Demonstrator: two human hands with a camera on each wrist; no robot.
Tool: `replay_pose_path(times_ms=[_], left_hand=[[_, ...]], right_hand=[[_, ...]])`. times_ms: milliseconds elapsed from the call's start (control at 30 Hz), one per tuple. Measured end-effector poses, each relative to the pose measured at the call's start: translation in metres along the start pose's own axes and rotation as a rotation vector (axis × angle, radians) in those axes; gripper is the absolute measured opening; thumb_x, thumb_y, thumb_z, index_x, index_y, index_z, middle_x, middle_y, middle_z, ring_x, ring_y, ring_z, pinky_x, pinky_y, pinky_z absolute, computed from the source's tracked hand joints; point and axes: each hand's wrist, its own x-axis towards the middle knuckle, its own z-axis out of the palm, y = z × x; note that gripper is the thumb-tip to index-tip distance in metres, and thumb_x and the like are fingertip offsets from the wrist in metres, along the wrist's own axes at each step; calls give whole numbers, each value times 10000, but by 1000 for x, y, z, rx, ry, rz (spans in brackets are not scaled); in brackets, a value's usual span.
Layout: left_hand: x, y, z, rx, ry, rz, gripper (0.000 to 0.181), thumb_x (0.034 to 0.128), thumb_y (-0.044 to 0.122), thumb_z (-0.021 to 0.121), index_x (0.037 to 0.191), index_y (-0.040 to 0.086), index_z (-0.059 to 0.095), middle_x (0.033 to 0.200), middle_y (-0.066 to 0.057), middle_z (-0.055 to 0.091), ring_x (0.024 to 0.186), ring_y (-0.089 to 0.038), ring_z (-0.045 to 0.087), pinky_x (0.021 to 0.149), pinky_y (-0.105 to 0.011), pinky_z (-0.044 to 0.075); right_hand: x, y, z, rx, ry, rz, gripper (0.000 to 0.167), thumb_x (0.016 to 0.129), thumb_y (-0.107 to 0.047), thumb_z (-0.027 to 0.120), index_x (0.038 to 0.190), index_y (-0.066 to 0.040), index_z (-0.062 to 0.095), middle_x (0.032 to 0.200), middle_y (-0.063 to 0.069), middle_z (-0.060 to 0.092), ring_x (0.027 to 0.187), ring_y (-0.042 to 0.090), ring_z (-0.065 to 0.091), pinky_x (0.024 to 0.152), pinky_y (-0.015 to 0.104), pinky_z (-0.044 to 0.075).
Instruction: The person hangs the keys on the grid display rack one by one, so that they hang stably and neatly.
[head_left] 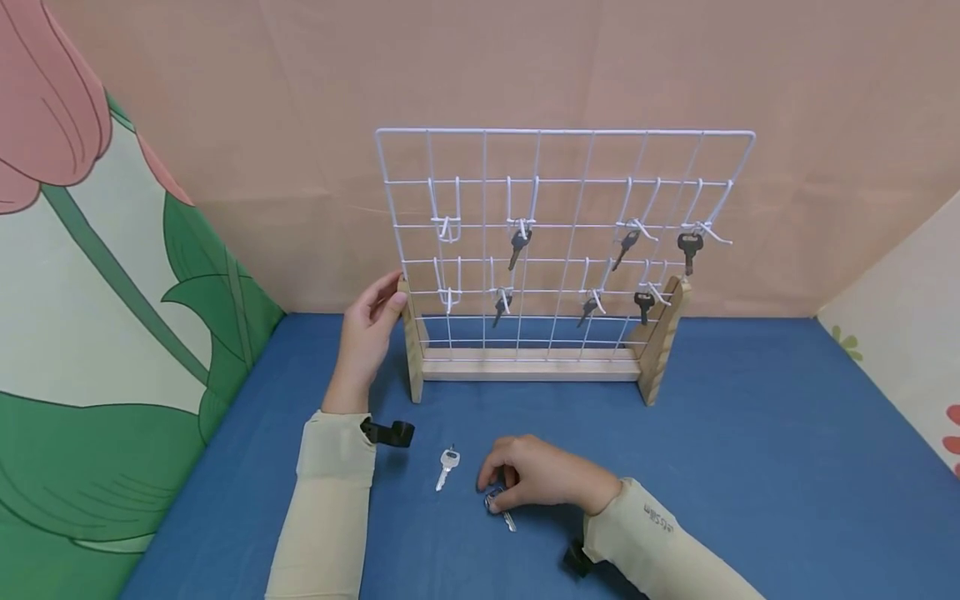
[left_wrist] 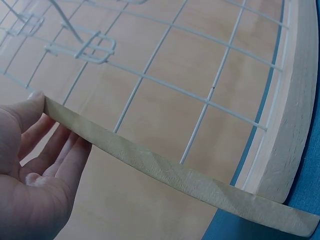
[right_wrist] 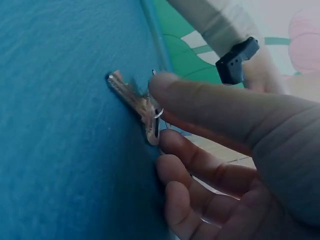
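At the upper left post of a wooden stand (head_left: 412,342), my left hand (head_left: 367,329) grips the post's edge between thumb and fingers. The stand holds up a white wire grid rack (head_left: 566,131) with hooks. In the left wrist view, the left hand (left_wrist: 45,165) has its thumb on the near side of the wood. Low over the blue table, my right hand (head_left: 543,473) pinches a silver key (head_left: 510,522) by its ring end. The key (right_wrist: 132,97) tilts against the cloth in the right wrist view; the thumb partly hides the ring. Another silver key (head_left: 447,468) lies to its left.
Several dark-headed keys hang from the rack's hooks, one being the key (head_left: 690,246) at upper right. Two left hooks, such as the lower hook (head_left: 448,298), carry no key. A blue cloth (head_left: 787,433) covers the table. Printed panels (head_left: 97,333) stand at the sides.
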Motion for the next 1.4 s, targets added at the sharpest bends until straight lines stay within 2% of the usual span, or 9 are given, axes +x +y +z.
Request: replay_pose_path(times_ms=[100, 300, 467, 667, 933, 1100, 1200, 1267, 1400], left_hand=[[1, 0, -1, 1, 0, 3, 461, 1053, 206, 559, 1487, 64, 502, 1481, -117, 526, 1340, -233, 523, 1092, -296, 446], [1, 1, -1, -5, -8, 13, 459, 1055, 195, 556, 1486, 50, 499, 1473, -133, 530, 1336, -255, 524, 1090, -286, 446], [0, 0, -1, 4, -12, 8, 460, 1055, 199, 557, 1487, 54, 498, 1470, -129, 533, 1332, -248, 530, 1081, -270, 450], [1, 1, -1, -3, -6, 9, 459, 1055, 214, 555, 1486, 61, 503, 1473, -120, 532, 1334, -236, 529, 1080, -273, 454], [0, 0, -1, -2, -6, 2, 468, 1056, 211, 554, 1490, 47, 493, 1487, -124, 520, 1352, -241, 512, 1090, -267, 439], [0, 1, -1, 7, -8, -6, 472, 1056, 223, 554, 1495, 61, 491, 1484, -115, 521, 1347, -229, 515, 1090, -269, 442], [0, 1, 0, 8, -10, -14, 477, 1056, 224, 553, 1497, 54, 486, 1480, -118, 523, 1340, -229, 522, 1089, -271, 443], [0, 1, 0, 3, -9, -15, 480, 1056, 219, 551, 1496, 41, 481, 1479, -125, 523, 1338, -236, 524, 1090, -279, 444], [-1, 2, 0, 7, -7, -22, 478, 1057, 221, 550, 1497, 46, 481, 1485, -127, 518, 1346, -237, 516, 1098, -293, 439]], right_hand=[[1, 0, 1, -22, 12, -38, 96, 878, -91, 800, 954, -138, 766, 941, -74, 616, 704, -6, 526, 645, 182, 512], [3, 2, 3, -25, 15, -53, 85, 869, -82, 806, 877, -159, 771, 893, -116, 605, 691, -11, 530, 640, 173, 512], [2, 3, 3, -20, 10, -57, 69, 874, -88, 803, 864, -149, 774, 873, -118, 598, 695, -8, 549, 647, 173, 525], [3, 5, 0, -7, 50, -116, 42, 933, -126, 749, 893, -127, 764, 842, -123, 630, 697, -17, 552, 630, 175, 524], [3, -1, -3, 53, 173, -121, 80, 982, -142, 687, 981, -140, 767, 927, -91, 721, 773, -8, 594, 690, 220, 550], [-1, -6, -7, 118, 322, -125, 80, 974, -160, 697, 1002, -139, 769, 947, -60, 737, 839, 48, 645, 756, 269, 571], [-5, -10, -10, 182, 406, -125, 72, 976, -170, 696, 1004, -148, 759, 959, -41, 729, 855, 109, 649, 771, 294, 577], [-6, -13, -13, 241, 450, -120, 78, 983, -171, 687, 1014, -135, 747, 969, -13, 725, 867, 200, 670, 775, 325, 593], [-6, -24, -20, 339, 547, -118, 82, 991, -142, 673, 1027, -97, 732, 952, 40, 715, 826, 298, 667, 744, 338, 601]])
